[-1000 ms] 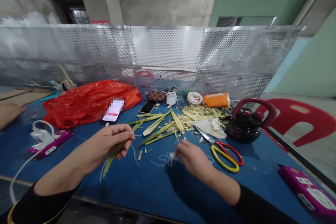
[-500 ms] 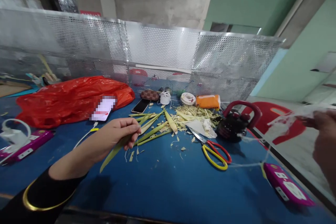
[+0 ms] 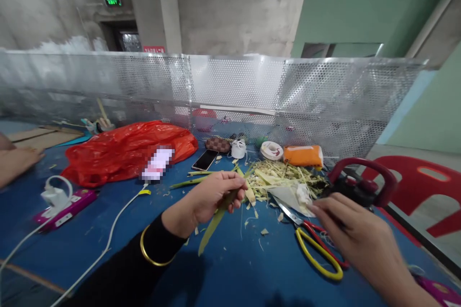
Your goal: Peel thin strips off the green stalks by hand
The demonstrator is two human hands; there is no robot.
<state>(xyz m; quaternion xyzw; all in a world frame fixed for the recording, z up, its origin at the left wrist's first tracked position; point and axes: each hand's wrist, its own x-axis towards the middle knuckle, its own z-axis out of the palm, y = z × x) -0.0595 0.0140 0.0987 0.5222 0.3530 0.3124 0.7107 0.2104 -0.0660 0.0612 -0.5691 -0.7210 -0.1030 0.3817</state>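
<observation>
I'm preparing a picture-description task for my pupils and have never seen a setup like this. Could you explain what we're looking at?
There is no machine: a person works with bare hands, filmed by one camera worn on the head, looking forward and down. The left hand holds a green leaf strip. The right hand is beside the scissors; whether it grips anything is unclear. On the blue table lie pale plant scraps, a red plastic bag, an orange packet and a dark phone. At the far left, another person's hand shows.
</observation>
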